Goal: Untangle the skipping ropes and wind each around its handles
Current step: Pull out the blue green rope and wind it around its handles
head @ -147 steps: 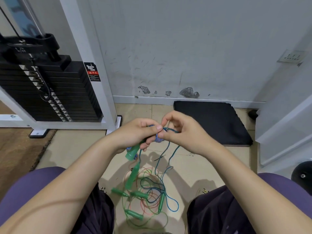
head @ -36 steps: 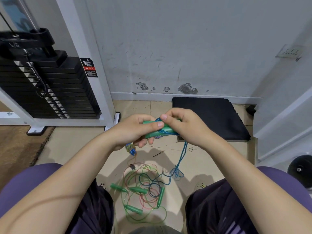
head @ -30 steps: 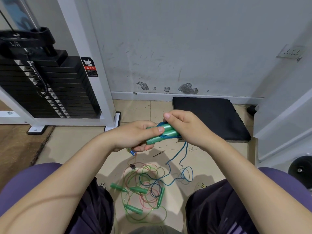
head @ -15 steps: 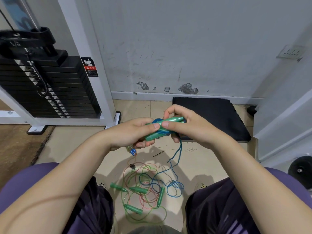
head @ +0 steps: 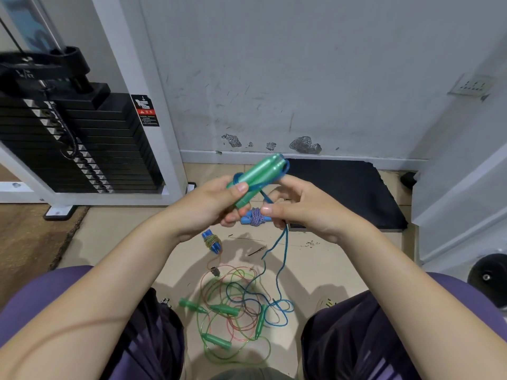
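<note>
My left hand (head: 211,204) grips two green handles (head: 258,174) held together, tilted up to the right, with blue rope (head: 282,259) looped round them. My right hand (head: 299,209) pinches that blue rope just below the handles; the rope hangs down to the floor. On the tiles between my knees lies a tangle of green, red and blue ropes (head: 236,305) with several green handles. A blue-handled rope wound with patterned cord (head: 253,218) lies behind my fingers, and another wound blue bundle (head: 211,241) lies to its left.
A black weight stack in a white frame (head: 76,144) stands at the left. A black mat (head: 343,193) lies against the wall. A brown mat (head: 24,242) covers the floor at left. A dark round object (head: 487,278) sits at the right edge.
The green handles have tilted up and away from me in my left hand. My right hand has dropped below them, drawing the blue rope round; more blue rope has left the floor pile.
</note>
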`<state>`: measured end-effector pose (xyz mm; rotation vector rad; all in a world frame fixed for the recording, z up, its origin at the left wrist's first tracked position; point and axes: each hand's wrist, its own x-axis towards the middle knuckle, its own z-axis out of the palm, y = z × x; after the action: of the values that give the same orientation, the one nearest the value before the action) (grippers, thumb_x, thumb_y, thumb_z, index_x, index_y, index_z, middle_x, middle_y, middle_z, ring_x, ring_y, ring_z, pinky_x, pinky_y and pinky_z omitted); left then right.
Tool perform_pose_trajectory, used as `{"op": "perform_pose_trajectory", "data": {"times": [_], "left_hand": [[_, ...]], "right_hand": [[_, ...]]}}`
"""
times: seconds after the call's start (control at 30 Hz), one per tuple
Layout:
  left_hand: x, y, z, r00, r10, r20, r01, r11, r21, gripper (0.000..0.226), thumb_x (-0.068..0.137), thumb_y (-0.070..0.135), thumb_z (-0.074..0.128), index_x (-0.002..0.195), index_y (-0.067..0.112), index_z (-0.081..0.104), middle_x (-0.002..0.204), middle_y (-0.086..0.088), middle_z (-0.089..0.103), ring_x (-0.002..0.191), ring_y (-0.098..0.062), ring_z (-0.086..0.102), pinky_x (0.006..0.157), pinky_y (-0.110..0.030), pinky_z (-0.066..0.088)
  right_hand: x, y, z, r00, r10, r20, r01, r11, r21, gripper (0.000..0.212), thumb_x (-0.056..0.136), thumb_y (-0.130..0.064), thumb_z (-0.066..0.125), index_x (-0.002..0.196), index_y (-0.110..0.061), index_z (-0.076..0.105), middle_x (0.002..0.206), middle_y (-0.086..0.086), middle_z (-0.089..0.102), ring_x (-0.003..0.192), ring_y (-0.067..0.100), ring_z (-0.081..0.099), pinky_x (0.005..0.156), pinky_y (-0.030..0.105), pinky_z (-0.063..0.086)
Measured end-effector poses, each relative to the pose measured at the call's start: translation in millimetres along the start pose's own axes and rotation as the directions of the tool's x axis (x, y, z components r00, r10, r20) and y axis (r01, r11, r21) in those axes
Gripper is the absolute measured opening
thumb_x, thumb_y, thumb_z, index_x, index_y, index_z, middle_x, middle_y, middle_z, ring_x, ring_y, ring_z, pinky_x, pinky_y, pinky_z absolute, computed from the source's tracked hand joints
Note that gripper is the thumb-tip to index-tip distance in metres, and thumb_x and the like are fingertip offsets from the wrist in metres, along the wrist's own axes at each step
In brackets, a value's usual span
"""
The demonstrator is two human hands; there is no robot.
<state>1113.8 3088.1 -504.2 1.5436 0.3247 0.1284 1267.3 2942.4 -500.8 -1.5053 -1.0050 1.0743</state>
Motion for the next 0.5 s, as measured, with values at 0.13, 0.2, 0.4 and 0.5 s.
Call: {"op": "perform_pose_trajectory", "data": {"times": [0.13, 0.2, 0.4, 0.5], "left_hand": [[4, 1, -7, 0.952, 0.095, -0.291, -0.042, 0.982, 0.182, 0.016, 0.106, 0.025, 0.039, 0.102, 0.011, 0.047, 0.071, -0.002, 0.053, 0.049, -0.004, 0.041, 0.051, -0.017, 0.036], [4, 2, -6, 0.923, 0.123, -0.365, -0.049, 0.977, 0.206, 0.020, 0.106, 0.026, 0.040, 0.106, 0.007, 0.045, 0.069, -0.001, 0.053, 0.050, -0.003, 0.043, 0.049, -0.014, 0.037], [1, 6, 3, 0.913, 0.179, -0.366, -0.111, 0.973, 0.201, 0.012, 0.104, 0.027, 0.041, 0.100, 0.018, 0.047, 0.076, -0.001, 0.054, 0.074, -0.015, 0.052, 0.058, -0.018, 0.045], [2, 3, -1, 0.889, 0.251, -0.384, -0.091, 0.916, 0.390, 0.019, 0.104, 0.030, 0.041, 0.098, 0.013, 0.045, 0.072, 0.001, 0.056, 0.062, -0.008, 0.049, 0.057, -0.022, 0.041]], "right_hand": [[2, 3, 9, 0.998, 0.007, -0.059, -0.017, 0.986, -0.165, 0.024, 0.097, -0.015, 0.058, 0.120, -0.017, 0.064, 0.057, -0.010, 0.053, 0.045, 0.002, 0.042, 0.048, 0.016, 0.034], [3, 3, 17, 0.997, -0.014, -0.080, -0.006, 0.969, -0.248, 0.021, 0.102, -0.017, 0.050, 0.114, -0.010, 0.066, 0.048, -0.019, 0.052, 0.043, -0.002, 0.042, 0.048, 0.009, 0.031], [11, 9, 26, 0.985, -0.022, -0.172, -0.048, 0.918, -0.393, 0.027, 0.101, -0.019, 0.046, 0.079, -0.018, 0.063, 0.045, -0.017, 0.045, 0.042, 0.002, 0.039, 0.052, 0.021, 0.032], [12, 4, 25, 0.974, -0.043, -0.221, -0.047, 0.922, -0.385, 0.027, 0.100, -0.016, 0.046, 0.079, -0.018, 0.064, 0.051, -0.015, 0.051, 0.046, -0.001, 0.044, 0.055, 0.018, 0.034]]}}
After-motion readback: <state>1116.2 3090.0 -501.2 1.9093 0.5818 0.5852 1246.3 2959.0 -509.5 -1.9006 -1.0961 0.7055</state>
